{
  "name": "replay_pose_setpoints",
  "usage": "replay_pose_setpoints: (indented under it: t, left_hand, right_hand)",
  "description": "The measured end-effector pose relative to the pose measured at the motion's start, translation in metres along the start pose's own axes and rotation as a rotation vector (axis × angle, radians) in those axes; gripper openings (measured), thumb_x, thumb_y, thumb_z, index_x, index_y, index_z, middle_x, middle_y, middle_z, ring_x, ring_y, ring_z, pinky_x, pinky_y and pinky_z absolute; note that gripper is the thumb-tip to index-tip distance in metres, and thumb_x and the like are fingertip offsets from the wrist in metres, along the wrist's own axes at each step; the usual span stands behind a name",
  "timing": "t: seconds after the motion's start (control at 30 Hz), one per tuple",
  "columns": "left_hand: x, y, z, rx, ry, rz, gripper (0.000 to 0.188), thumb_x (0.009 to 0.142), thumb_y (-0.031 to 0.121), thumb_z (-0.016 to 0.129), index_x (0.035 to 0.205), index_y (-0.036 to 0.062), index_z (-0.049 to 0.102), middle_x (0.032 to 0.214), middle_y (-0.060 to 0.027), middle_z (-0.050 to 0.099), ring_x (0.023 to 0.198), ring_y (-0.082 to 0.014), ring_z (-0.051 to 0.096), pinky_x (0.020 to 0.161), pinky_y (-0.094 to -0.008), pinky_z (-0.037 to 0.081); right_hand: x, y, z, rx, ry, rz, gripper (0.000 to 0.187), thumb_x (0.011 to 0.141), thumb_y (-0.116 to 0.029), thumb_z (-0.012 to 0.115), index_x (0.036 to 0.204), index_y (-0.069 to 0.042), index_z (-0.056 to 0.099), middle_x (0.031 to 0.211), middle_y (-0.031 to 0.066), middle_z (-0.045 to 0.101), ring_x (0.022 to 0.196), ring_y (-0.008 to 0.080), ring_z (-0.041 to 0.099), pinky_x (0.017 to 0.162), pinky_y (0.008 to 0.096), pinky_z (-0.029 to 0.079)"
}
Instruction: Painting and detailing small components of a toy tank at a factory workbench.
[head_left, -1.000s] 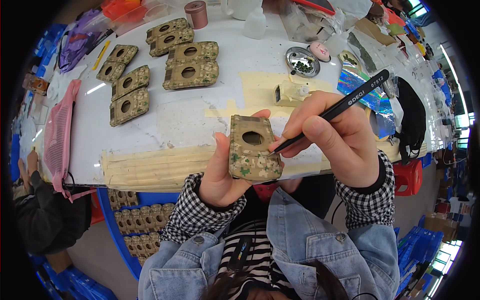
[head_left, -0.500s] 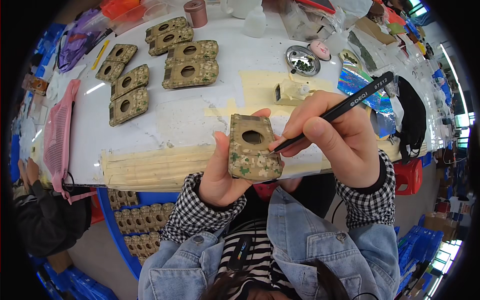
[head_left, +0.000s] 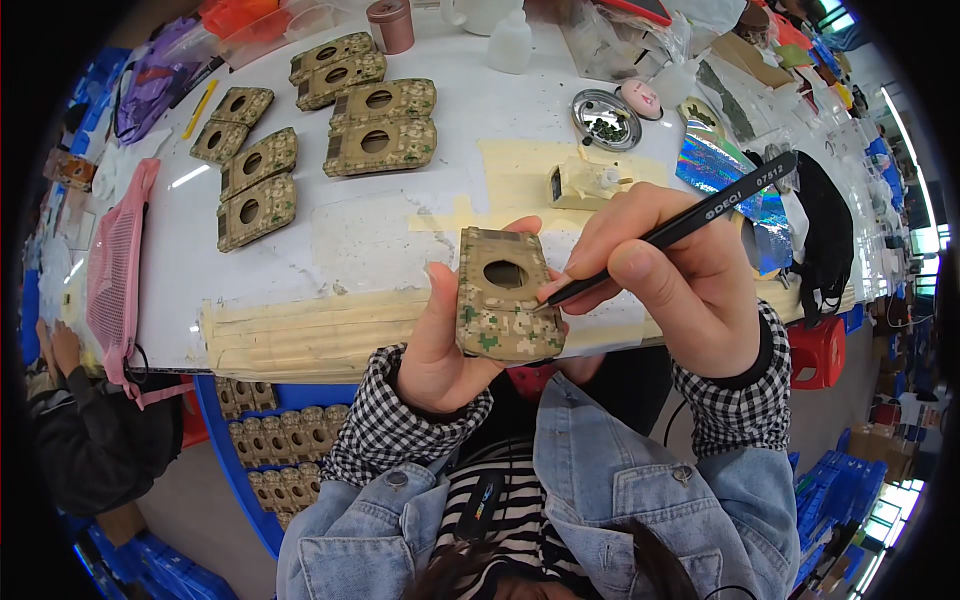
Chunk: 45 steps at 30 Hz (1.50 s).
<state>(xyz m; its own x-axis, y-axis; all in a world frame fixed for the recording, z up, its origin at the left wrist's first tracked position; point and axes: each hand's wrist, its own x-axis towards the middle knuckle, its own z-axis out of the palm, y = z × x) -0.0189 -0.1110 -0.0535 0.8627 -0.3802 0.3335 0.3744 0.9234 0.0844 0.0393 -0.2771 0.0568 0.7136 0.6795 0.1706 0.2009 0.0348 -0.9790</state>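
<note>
My left hand (head_left: 440,350) is closed round a camouflage-patterned model tank hull (head_left: 508,325) with a round hole in its top, held above the near table edge. Between the thumb and fingers of my right hand (head_left: 690,285) are black tweezers (head_left: 700,215), slanting down to the left. Their tip touches or nearly touches the hull's top below the hole; whether it grips anything there is too small to tell. Several like hulls (head_left: 380,147) lie in pairs on the table at the left. A round metal dish (head_left: 579,112) holding small dark green pieces stands beyond my right hand.
A blue tray (head_left: 233,480) with more hulls sits below the table at left. Masking tape covers the near table edge (head_left: 290,340). A small glue-stained block (head_left: 575,188), a white bottle (head_left: 511,45) and a pink mesh bag (head_left: 120,285) are around. Another person's sleeve (head_left: 95,430) shows at far left.
The upper end of the tweezers has swung slightly down and to the right, while the tip stays near the same spot on the hull. My left hand and the hull have barely moved.
</note>
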Motion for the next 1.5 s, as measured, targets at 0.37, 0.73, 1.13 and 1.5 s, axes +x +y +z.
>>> replay_pose_setpoints:
  t: [0.37, 0.73, 1.13, 1.5]
  left_hand:
    - [-0.0001, 0.0004, 0.0002, 0.023, 0.024, 0.0, 0.077, 0.089, 0.06, 0.032, 0.142, 0.0068, 0.015, 0.123, -0.0152, 0.049, 0.113, -0.0255, 0.052, 0.095, -0.0407, 0.044]
    - [-0.0012, 0.0002, -0.0001, 0.054, 0.064, 0.007, 0.077, 0.089, 0.06, 0.032, 0.143, 0.0073, 0.014, 0.124, -0.0152, 0.049, 0.113, -0.0254, 0.052, 0.095, -0.0413, 0.044]
    - [-0.0006, -0.0004, -0.0011, 0.045, 0.072, 0.011, 0.076, 0.091, 0.059, 0.031, 0.143, 0.0059, 0.016, 0.127, -0.016, 0.047, 0.118, -0.0252, 0.048, 0.098, -0.0413, 0.041]
    - [0.0002, -0.0006, -0.0005, 0.042, 0.075, 0.014, 0.075, 0.091, 0.059, 0.029, 0.143, 0.006, 0.016, 0.128, -0.0164, 0.046, 0.119, -0.0258, 0.047, 0.098, -0.0412, 0.041]
  right_hand:
    - [-0.0008, 0.0017, 0.0001, 0.004, 0.009, -0.026, 0.03, 0.095, -0.023, 0.047, 0.092, 0.007, 0.053, 0.086, 0.0143, 0.058, 0.079, 0.0205, 0.065, 0.069, 0.0276, 0.055]
    - [-0.001, 0.0029, 0.0005, -0.016, 0.005, -0.045, 0.03, 0.095, -0.023, 0.047, 0.093, 0.007, 0.054, 0.087, 0.0141, 0.057, 0.08, 0.0191, 0.063, 0.068, 0.0266, 0.055]
    - [-0.0011, 0.0035, 0.0002, -0.015, -0.005, -0.043, 0.029, 0.095, -0.021, 0.047, 0.094, 0.007, 0.054, 0.088, 0.0141, 0.057, 0.079, 0.0181, 0.063, 0.07, 0.0267, 0.054]
    - [-0.001, 0.0045, -0.0003, -0.022, -0.008, -0.063, 0.028, 0.095, -0.02, 0.047, 0.094, 0.007, 0.054, 0.087, 0.0145, 0.057, 0.079, 0.0186, 0.063, 0.069, 0.0266, 0.054]
